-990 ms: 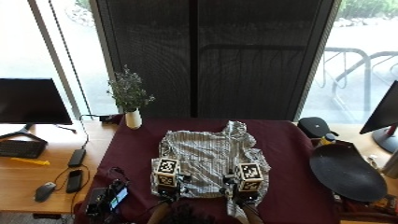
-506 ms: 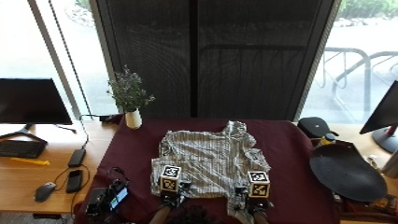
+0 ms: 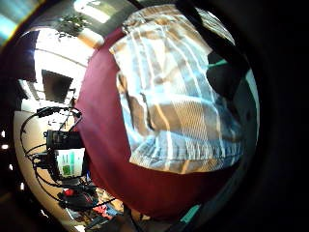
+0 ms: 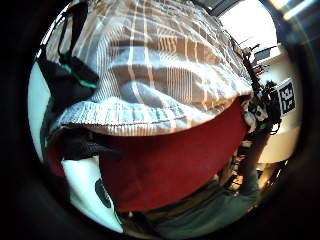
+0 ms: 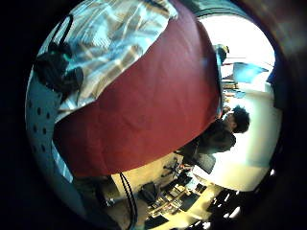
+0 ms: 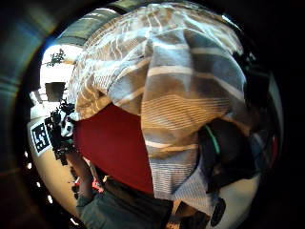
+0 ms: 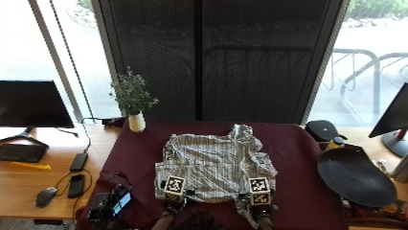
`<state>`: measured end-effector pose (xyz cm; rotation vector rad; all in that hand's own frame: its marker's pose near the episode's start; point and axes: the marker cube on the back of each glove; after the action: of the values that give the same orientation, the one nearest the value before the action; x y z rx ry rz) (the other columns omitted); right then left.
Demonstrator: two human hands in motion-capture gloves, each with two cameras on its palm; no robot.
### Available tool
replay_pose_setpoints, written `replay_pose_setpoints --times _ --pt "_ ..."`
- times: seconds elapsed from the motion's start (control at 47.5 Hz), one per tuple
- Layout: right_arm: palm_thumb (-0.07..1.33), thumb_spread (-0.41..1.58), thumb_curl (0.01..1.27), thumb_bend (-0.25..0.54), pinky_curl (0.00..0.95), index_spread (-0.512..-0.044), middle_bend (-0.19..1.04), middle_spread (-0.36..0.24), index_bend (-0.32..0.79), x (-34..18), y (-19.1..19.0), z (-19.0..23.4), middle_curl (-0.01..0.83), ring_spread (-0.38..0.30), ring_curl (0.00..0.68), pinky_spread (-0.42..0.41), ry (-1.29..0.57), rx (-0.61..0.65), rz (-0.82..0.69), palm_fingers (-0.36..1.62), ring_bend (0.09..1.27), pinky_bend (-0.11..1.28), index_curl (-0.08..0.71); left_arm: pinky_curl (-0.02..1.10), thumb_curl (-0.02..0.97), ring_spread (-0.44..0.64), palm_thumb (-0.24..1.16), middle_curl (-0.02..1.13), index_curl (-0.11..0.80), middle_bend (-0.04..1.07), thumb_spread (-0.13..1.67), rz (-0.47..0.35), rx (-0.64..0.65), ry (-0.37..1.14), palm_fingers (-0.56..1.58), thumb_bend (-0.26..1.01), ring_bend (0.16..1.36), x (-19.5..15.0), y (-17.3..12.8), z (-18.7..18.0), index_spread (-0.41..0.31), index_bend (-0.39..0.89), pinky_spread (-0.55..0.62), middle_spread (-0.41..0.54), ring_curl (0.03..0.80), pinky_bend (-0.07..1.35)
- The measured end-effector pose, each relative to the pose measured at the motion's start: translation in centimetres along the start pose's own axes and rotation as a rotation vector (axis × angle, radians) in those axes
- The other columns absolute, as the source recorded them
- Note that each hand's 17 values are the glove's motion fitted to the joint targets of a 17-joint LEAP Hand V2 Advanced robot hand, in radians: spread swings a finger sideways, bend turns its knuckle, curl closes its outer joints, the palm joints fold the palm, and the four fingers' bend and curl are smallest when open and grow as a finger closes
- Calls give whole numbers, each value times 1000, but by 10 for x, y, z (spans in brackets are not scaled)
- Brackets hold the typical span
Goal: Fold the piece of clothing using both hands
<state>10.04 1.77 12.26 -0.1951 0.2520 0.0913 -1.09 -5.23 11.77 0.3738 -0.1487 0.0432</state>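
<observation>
1. Lying across the middle of the dark red tablecloth (image 7: 293, 158) is a striped shirt (image 7: 213, 165), pale with thin grey and brown stripes, its collar end pointing toward the window and its hem toward the person.
2. The shirt's near hem shows in the left palm views as a stitched band (image 4: 150, 117) running along the cloth edge, raised a little off the red cloth beneath it.
3. The fabric is rumpled rather than flat: a fold of the body lies over itself near the hem, and the sleeves sit bunched at both sides.
4. The left hand (image 7: 172, 199) is at the shirt's near left corner; its black fingers (image 4: 70, 80) curl over the hem and pinch it.
5. The right hand (image 7: 258, 201) is at the near right corner; its black fingers (image 6: 228, 152) are curled round the hem there, with the cloth draped over them.
6. Both hands are well apart, one at each end of the hem.
7. A white vase of flowers (image 7: 134, 108) stands at the far left corner of the cloth.
8. A black round dish (image 7: 356, 175) lies on the wooden desk to the right.
9. A monitor (image 7: 32, 105), keyboard and mouse (image 7: 44, 196) sit on the desk at the left.
</observation>
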Motion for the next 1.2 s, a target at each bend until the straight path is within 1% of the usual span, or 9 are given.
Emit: replay_pose_setpoints --times 0.169,0.274,0.443,0.527,0.695,0.843,0.927,1.075,1.201 --pt "871 1136 381 36 325 -300 186 -174 178 2 5 -14 339 -202 366 -128 15 67 -12 1080 512 439 359 255 402 -283 680 503 429 425 1087 5 -232 85 1107 -12 525 -1 29 -5 -261 220 14 -287 385 106" --pt "946 1140 398 56 345 -289 229 -180 163 6 18 -29 373 -242 386 -204 -49 44 -54 1218 518 450 379 236 404 -307 686 516 447 462 1087 40 -340 90 1134 -18 526 -7 41 -40 -280 233 -1 -309 396 106" --pt "1015 1138 401 60 365 -278 287 -223 140 20 49 -82 412 -270 405 -283 -129 -48 -186 1303 567 487 374 203 392 -339 689 524 471 502 1107 267 -573 147 1154 -17 554 -14 52 -93 -302 259 -13 -337 409 93" --pt "1025 1136 399 48 370 -278 306 -227 144 35 29 -122 425 -275 412 -299 -158 -12 -191 1304 582 497 373 185 384 -346 684 528 479 534 1113 308 -574 133 1156 -19 559 -20 30 -123 -307 266 -16 -347 414 89" --pt "1036 1108 397 14 376 -278 327 -233 142 38 -87 -198 444 -274 429 -323 -225 200 -17 1315 635 511 369 151 366 -353 703 535 494 585 1153 120 -453 40 1134 -9 567 -41 -77 -145 -310 277 -5 -356 422 87" --pt "1044 1084 390 -10 377 -283 339 -236 146 20 -205 -206 456 -265 441 -320 -209 239 99 1300 669 510 368 128 347 -345 723 541 502 605 1229 -116 -358 43 1101 -3 561 -56 -169 -118 -306 270 12 -352 427 96" --pt "1072 1095 389 -1 375 -286 339 -239 155 3 -229 -225 460 -261 447 -312 -194 259 99 1285 680 499 372 110 337 -335 742 544 510 614 1266 -204 -400 -41 1091 1 554 -64 -186 -109 -306 279 35 -348 427 82" --pt "1101 1109 391 -4 369 -293 337 -238 157 -17 -286 -210 465 -255 451 -297 -189 269 103 1268 690 471 377 82 321 -315 749 549 522 637 1316 -186 -542 -87 1083 -3 532 -67 -202 -53 -306 292 61 -345 426 81" --pt "1106 1073 391 -13 365 -296 340 -237 165 -31 -303 -184 471 -252 454 -293 -128 173 112 1278 692 454 383 60 306 -308 746 555 533 649 1355 -243 -503 -129 1078 -5 526 -75 -212 -16 -305 301 82 -341 429 83"
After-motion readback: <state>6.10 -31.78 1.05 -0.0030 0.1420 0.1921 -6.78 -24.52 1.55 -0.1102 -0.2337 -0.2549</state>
